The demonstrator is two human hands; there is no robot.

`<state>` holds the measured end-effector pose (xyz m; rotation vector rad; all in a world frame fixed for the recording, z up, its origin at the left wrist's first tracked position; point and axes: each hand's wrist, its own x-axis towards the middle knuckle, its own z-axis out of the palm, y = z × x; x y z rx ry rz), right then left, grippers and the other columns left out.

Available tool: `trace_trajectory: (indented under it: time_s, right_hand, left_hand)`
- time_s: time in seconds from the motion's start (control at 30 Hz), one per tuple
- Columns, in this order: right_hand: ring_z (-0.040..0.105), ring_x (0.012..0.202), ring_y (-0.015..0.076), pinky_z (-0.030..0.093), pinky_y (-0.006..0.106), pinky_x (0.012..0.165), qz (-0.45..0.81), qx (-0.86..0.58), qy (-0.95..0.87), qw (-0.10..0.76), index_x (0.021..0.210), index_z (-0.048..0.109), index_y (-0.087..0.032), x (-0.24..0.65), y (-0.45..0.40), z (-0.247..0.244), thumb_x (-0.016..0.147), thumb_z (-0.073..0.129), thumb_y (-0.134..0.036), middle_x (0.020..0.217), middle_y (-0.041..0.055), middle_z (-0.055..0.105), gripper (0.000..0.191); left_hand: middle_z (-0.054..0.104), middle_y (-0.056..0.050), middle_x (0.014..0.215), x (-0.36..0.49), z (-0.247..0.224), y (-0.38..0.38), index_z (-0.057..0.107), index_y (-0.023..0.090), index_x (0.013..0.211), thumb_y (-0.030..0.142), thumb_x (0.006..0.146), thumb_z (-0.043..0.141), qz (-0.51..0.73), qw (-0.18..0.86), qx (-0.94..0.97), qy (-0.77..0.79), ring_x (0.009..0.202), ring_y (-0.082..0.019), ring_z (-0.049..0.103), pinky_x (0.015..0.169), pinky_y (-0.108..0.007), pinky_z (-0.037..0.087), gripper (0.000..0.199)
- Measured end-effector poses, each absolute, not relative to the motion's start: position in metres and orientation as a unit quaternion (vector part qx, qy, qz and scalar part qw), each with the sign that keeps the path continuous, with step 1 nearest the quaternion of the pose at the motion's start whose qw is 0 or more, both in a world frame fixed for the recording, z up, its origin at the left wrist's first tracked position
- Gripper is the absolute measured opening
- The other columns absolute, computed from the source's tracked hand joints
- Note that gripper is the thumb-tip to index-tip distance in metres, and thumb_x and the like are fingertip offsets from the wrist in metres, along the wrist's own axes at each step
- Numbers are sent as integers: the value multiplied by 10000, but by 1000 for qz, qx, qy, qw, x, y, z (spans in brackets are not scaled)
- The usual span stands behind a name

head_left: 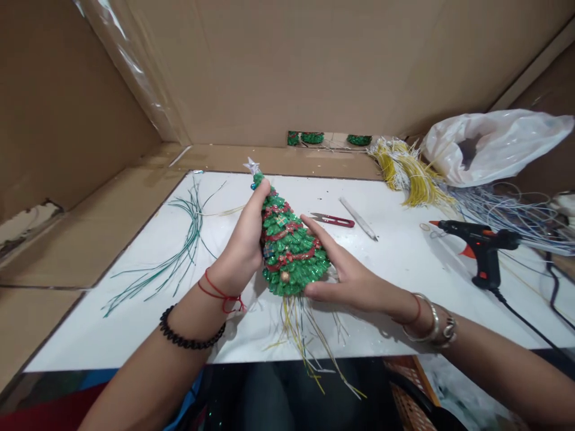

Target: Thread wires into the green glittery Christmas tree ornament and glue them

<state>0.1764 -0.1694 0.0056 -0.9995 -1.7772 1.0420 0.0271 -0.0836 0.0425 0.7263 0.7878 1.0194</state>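
A small green Christmas tree ornament (294, 239) with red garlands, tiny decorations and a silvery star on top is held tilted above the white board. My left hand (247, 233) grips its left side, the thumb near the top. My right hand (341, 269) is closed around the lower right side and base. Thin yellow, white and dark wires (308, 335) hang from the underside toward the board's front edge. Beyond my right hand lie red-handled thread snips (335, 220) and a white pen-like stick (358, 219).
Green wires (193, 227) lie on the left of the white board (148, 347). On the right are a black glue gun (485, 245) with its cord, yellow wire bundles (404, 173), pale blue wires (503, 209) and a white plastic bag (494, 146). Cardboard walls (314, 66) surround the board.
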Motion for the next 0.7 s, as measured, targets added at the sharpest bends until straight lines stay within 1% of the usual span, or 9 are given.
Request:
trace_trajectory:
  time_s: [0.1,0.2,0.27,0.3,0.37,0.47,0.5,0.57,0.7]
  right_hand:
    - [349,1382,291,337,473,1121,479,-389,-652,440,1484,198,-269,176,-161,-6,712,759,-430,1547,136,262,967]
    - [425,1335,286,403,449,1076,539,-353,-632,430,1479,191,-247,185,-150,-11,754,706,-463,1526,155,303,915]
    - [420,1337,297,398,462,1077,545,-340,-647,411,1477,206,-227,193,-146,-8,790,654,-492,1523,160,309,861]
    - [385,1360,304,373,473,1095,524,-347,-666,403,1477,219,-226,197,-145,-5,798,644,-492,1531,153,295,844]
    - [292,1407,314,306,496,1131,456,-374,-703,398,1488,209,-245,203,-146,1,795,651,-481,1550,130,259,855]
    - [235,1428,321,254,516,1151,385,-409,-721,406,1505,148,-277,206,-149,10,742,706,-490,1566,111,219,969]
    - [249,1422,324,254,514,1152,378,-413,-723,405,1506,138,-277,205,-150,12,712,735,-485,1566,112,215,1014]
    - [294,1403,330,272,501,1150,376,-420,-726,392,1506,123,-271,203,-151,13,652,794,-446,1567,119,210,1101]
    - [368,1363,333,316,502,1129,402,-438,-712,372,1508,47,-276,198,-153,13,616,829,-386,1552,136,241,1191]
  left_hand:
    - [574,13,593,25,44,-81,543,187,670,490,752,643,466,733,338,363,524,-125,539,564,-254,458,329]
    - [590,-2,639,21,46,-76,583,167,722,373,789,568,448,729,371,361,565,-126,531,592,-256,443,218]
    - [614,-23,695,18,46,-72,606,144,745,265,751,558,416,736,407,347,625,-135,541,649,-268,446,131]
    - [627,-32,736,17,44,-70,614,134,763,223,725,572,400,740,427,331,669,-141,550,685,-274,448,106]
    - [646,-47,848,16,41,-68,631,122,849,180,703,619,376,742,469,295,772,-152,566,743,-279,441,158]
    - [638,-65,1017,16,36,-68,610,130,1030,234,735,695,367,712,528,281,896,-166,576,779,-278,428,325]
    - [631,-67,1047,17,35,-69,595,137,1065,256,738,715,375,696,542,286,922,-166,576,790,-276,426,368]
    - [624,-60,1062,18,34,-70,579,153,1070,282,725,749,396,667,560,292,948,-162,576,815,-272,426,406]
    - [627,-50,1052,18,32,-71,579,166,1032,293,700,776,417,641,577,284,979,-166,581,851,-272,433,407]
